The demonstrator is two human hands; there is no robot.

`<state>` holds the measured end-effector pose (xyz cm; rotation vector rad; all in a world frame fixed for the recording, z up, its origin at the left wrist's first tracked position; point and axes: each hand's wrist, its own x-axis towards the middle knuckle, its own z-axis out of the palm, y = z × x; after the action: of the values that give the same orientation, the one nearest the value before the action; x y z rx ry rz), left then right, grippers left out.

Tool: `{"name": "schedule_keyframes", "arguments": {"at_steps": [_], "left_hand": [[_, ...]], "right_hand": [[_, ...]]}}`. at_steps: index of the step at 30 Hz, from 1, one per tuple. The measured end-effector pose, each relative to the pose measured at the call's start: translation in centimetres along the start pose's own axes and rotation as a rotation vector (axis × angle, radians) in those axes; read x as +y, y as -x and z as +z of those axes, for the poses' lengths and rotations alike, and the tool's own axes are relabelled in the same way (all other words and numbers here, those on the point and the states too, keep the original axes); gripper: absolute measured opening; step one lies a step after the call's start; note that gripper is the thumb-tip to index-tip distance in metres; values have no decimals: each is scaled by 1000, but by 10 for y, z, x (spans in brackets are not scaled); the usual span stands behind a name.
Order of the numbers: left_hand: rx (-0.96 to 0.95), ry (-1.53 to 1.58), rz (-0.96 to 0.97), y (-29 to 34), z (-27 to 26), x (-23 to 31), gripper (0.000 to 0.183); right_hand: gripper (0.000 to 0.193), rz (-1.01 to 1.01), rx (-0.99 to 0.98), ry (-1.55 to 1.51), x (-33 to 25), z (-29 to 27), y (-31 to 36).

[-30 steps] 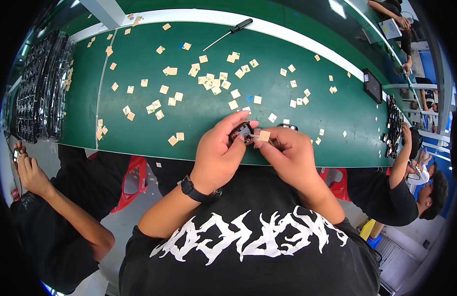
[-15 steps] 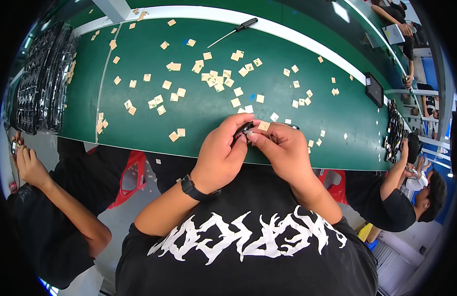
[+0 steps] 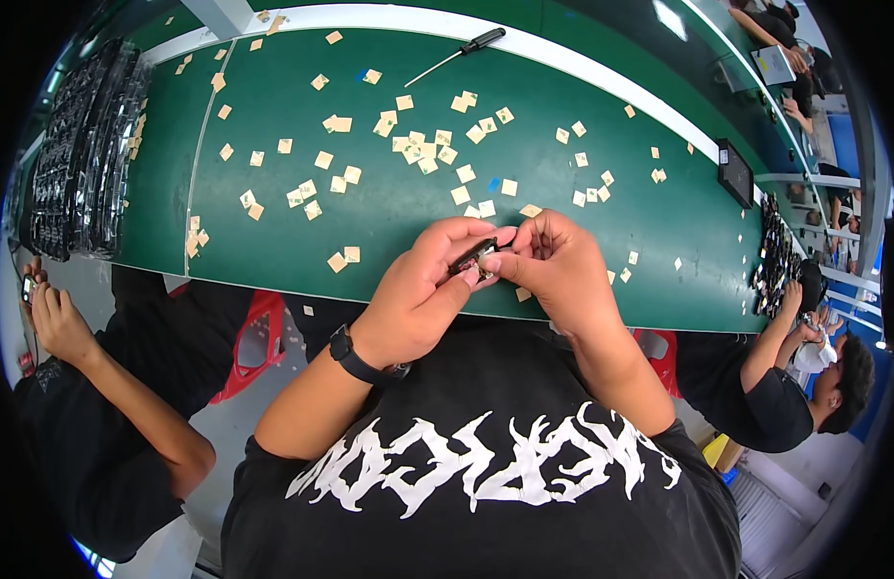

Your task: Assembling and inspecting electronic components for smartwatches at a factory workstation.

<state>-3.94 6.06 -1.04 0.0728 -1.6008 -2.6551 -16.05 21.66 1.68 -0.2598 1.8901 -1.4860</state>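
Note:
A small black device housing (image 3: 473, 255), with red and silvery parts showing inside, is gripped between the thumb and fingers of my left hand (image 3: 420, 282). It is tilted, just above the near edge of the table. My right hand (image 3: 560, 259) is closed in a pinch, with thumb and forefinger at the housing's right end. The fingers cover whatever is between them. A tan paper square (image 3: 531, 210) lies just beyond the right fingers, and another tan square (image 3: 523, 293) shows below that hand.
Many tan squares are scattered over the green table (image 3: 370, 232). A black-handled screwdriver (image 3: 481, 41) lies at the far edge. Stacked black trays (image 3: 85, 154) stand at left; a black box (image 3: 735, 174) and a pile of dark parts (image 3: 777, 253) are at right. People sit on both sides.
The tan square at my right fingertips is no longer there. My right hand has turned, its thumb and forefinger now against the housing. My left hand has shifted slightly left with the housing.

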Motion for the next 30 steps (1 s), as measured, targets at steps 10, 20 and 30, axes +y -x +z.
{"name": "schedule_keyframes", "arguments": {"at_steps": [10, 20, 30], "left_hand": [[-70, 72, -68, 3, -1, 8, 45], [-29, 137, -71, 3, 1, 5, 45], [133, -17, -86, -1, 8, 2, 37]], "right_hand": [[18, 224, -144, -36, -28, -1, 8], [15, 260, -135, 10, -41, 2, 7], [14, 40, 12, -28, -24, 12, 13]]}}
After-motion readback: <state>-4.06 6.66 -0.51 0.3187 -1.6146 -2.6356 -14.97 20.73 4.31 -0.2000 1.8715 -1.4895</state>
